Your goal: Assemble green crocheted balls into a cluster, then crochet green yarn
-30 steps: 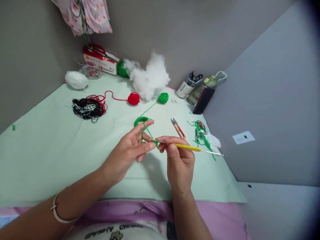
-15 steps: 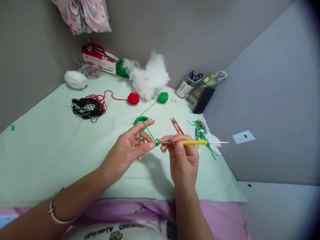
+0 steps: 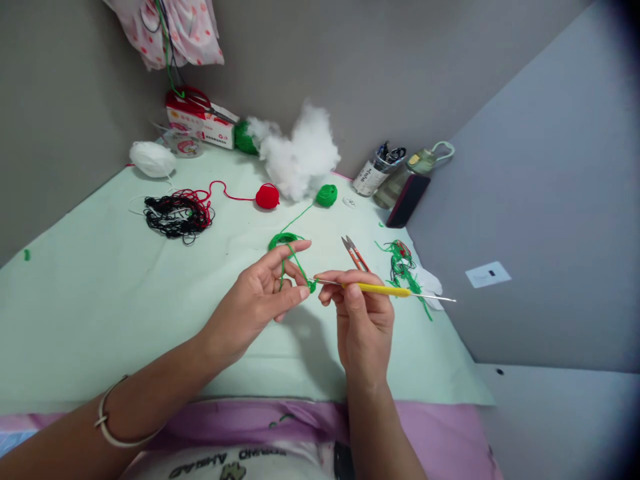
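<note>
My left hand point(image 3: 267, 287) pinches a small piece of green crochet work point(image 3: 313, 287) between thumb and a finger. Its index finger is stretched out, with green yarn point(image 3: 299, 263) running over it down to the work. In my right hand point(image 3: 364, 317) is a crochet hook point(image 3: 384, 289) with a yellow handle, held like a pen. The hook's thin metal tip lies at the green work. Behind the left hand rests a loose coil of green yarn point(image 3: 281, 241), whose strand leads back to a small green ball point(image 3: 327, 195).
Orange-handled thread snips point(image 3: 355, 253) lie beyond my right hand, with green yarn scraps point(image 3: 403, 263) to their right. Farther back are a red yarn ball point(image 3: 267, 196), a black and red yarn tangle point(image 3: 177, 215), white stuffing point(image 3: 303, 157), a pen cup point(image 3: 375, 173) and a phone point(image 3: 407, 201).
My right hand has shifted slightly left, and the hook has tilted so that its rear end sits lower and its tip higher. My left hand stays almost still.
</note>
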A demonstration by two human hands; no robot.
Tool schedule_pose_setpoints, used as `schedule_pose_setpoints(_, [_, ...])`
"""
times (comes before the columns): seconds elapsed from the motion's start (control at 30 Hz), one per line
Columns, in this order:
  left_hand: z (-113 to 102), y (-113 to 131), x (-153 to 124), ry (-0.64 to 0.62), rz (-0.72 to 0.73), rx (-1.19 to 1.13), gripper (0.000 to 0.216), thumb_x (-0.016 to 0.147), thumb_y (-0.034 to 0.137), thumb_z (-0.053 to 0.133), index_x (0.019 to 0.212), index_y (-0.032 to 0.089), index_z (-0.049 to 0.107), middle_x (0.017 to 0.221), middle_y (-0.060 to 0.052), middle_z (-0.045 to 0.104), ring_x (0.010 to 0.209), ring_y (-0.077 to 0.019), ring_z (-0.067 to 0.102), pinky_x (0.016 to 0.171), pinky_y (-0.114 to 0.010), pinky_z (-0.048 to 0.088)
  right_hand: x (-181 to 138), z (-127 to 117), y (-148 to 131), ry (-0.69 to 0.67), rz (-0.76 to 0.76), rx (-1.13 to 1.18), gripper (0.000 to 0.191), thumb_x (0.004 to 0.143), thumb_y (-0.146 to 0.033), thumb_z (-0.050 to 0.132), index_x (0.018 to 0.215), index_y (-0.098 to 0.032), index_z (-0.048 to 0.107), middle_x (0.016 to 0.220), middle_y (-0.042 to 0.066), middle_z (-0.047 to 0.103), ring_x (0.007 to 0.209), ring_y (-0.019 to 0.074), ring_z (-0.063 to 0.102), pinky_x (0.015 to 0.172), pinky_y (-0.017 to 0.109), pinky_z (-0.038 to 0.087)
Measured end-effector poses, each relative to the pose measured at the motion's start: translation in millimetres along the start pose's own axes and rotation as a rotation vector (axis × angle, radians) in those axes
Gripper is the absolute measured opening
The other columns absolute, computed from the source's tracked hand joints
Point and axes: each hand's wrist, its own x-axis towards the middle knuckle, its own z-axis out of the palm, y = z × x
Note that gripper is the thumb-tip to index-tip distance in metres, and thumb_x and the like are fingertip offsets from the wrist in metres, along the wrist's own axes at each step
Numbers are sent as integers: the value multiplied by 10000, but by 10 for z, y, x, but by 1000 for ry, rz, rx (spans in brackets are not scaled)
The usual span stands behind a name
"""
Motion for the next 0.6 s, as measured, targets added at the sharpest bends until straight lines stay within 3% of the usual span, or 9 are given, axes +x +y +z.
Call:
schedule_pose_setpoints(0.3, [-8,29,-8,-28,-65,-22,778,831,216,751,1524,320,415,908,16,548,510,-15,362,411,-159,284,-19,8,-9,-22,43,60,161,1004,-244,558,986,-245,718,999,46,766,757,134,644,728,305,519])
schedule_pose_setpoints(0.6, [-21,16,1,-22,-42,-94,643,827,212,755,1427,292,538,885,16,525,529,-21,320,416,-167,247,-14,35,22,12,115,237,162,1008,-226,550,957,-240,703,965,29,776,724,99,639,725,259,511])
